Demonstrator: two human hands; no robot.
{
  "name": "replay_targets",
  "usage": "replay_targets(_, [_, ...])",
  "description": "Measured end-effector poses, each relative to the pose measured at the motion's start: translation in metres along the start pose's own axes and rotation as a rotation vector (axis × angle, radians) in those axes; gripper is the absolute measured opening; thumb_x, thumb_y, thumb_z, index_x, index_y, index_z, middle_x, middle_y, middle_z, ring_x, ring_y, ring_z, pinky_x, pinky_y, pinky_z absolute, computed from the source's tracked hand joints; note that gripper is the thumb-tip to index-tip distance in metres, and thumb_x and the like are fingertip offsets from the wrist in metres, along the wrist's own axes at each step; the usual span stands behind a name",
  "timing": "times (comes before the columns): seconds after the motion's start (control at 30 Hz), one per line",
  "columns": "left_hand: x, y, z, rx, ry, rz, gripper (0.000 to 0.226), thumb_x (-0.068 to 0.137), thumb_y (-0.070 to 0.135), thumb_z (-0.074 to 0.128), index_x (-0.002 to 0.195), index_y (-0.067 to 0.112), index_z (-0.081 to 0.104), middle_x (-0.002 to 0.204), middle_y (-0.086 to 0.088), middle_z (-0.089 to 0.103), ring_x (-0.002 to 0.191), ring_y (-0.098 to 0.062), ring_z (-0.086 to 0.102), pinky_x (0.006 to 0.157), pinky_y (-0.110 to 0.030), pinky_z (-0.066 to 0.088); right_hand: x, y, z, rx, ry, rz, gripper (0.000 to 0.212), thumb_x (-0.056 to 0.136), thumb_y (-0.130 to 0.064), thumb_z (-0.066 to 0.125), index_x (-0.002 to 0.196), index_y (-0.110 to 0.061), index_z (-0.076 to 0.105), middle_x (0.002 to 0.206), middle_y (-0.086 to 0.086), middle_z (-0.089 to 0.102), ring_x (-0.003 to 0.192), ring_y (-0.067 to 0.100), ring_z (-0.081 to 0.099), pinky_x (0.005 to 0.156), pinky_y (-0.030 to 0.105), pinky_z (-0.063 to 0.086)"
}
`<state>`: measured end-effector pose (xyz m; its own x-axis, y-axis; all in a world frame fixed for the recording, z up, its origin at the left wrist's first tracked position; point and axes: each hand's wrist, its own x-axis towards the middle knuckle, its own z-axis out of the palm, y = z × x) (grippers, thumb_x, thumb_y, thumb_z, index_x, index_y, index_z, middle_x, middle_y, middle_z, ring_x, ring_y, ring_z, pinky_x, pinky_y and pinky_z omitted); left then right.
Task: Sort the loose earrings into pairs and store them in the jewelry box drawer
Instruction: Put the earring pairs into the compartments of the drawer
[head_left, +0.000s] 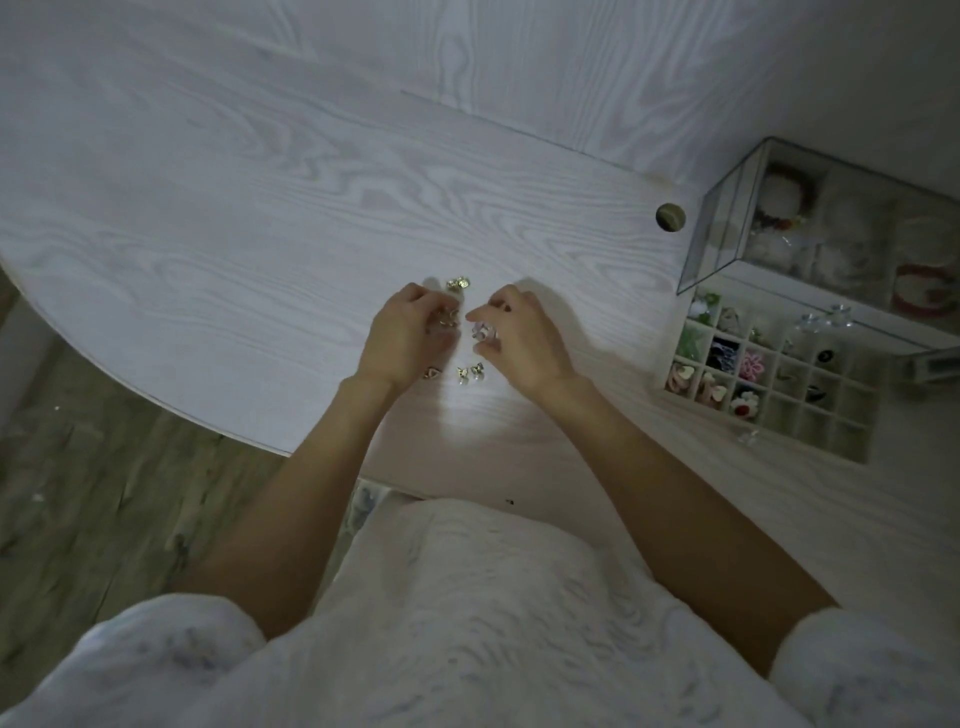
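matt woodgrain table (260, 208), glass jewelry box (727, 228)

On the white table (260, 234), left of the jewelry box drawer (769, 384), the left hand (405, 338) pinches gold earrings (445, 319) while the right hand (519, 338) pinches a clear earring (480, 331).

The scene was dim and bluish-grey. One small bright pool of light lay on the table (470, 415) just near of the hands, fading fast outward. Soft shadows trailed far and right of the fingers. Wide-angle distortion bowed the table edge, and detail was soft and grainy.
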<state>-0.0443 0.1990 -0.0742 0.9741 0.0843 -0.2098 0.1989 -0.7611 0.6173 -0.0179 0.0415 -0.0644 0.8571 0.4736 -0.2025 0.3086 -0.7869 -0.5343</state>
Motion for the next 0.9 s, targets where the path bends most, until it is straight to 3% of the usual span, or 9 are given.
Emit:
replay_targets(0.17, [0.003,-0.002,0.003,-0.006,0.026,0.024,0.032,0.076,0.016,0.071,0.107,0.017,0.067,0.107,-0.006,0.061,0.089,-0.023,0.062,0.076,-0.023,0.043,0.000,0.007,0.000,-0.020,0.029,-0.017,0.026,0.084,-0.011,0.064,0.111,-0.009,0.065,0.115,0.011,0.054,0.106,0.027,0.048,0.082,0.033,0.046])
replay_targets(0.33, [0.003,-0.003,0.004,0.020,0.051,0.044,0.025,0.079,0.019,0.070,0.104,0.019,0.069,0.103,-0.004,0.062,0.087,-0.019,0.062,0.074,-0.020,0.039,-0.002,0.015,0.000,-0.004,0.072,-0.016,0.010,0.083,-0.011,0.067,0.089,-0.004,0.065,0.096,0.014,0.059,0.086,0.028,0.058,0.073,0.037,0.050])
replay_targets(0.53, [0.004,0.002,0.004,0.040,0.064,0.054,0.017,0.081,0.020,0.067,0.098,0.016,0.069,0.097,-0.007,0.064,0.084,-0.021,0.062,0.074,-0.027,0.046,-0.006,0.020,0.000,0.116,0.101,0.077,0.009,0.081,-0.015,0.070,0.084,-0.009,0.064,0.092,0.002,0.054,0.059,-0.006,0.045,0.069,0.017,0.042])
replay_targets(0.63, [0.005,0.005,0.005,0.055,0.059,0.040,0.018,0.079,0.015,0.066,0.096,0.015,0.070,0.097,-0.008,0.063,0.084,-0.023,0.062,0.074,-0.031,0.049,-0.008,0.020,0.000,0.159,0.119,0.120,0.010,0.078,-0.014,0.072,0.083,-0.009,0.064,0.092,0.002,0.054,0.062,0.003,0.050,0.064,0.012,0.038])
replay_targets(0.77, [0.006,0.008,0.007,0.049,0.037,0.014,0.019,0.077,0.010,0.066,0.095,0.014,0.070,0.098,-0.007,0.064,0.085,-0.023,0.062,0.074,-0.027,0.045,-0.012,0.021,0.002,0.169,0.177,0.133,0.007,0.076,-0.005,0.068,0.080,-0.007,0.062,0.090,0.008,0.057,0.069,0.017,0.057,0.068,0.029,0.047])
replay_targets(0.9, [0.005,0.012,0.005,0.046,0.042,0.025,0.016,0.080,0.010,0.064,0.093,0.014,0.070,0.093,-0.008,0.066,0.083,-0.024,0.063,0.073,-0.028,0.046,-0.016,0.023,0.002,0.155,0.209,0.112,0.007,0.077,0.001,0.063,0.080,-0.006,0.061,0.084,0.009,0.059,0.071,0.022,0.059,0.067,0.033,0.048])
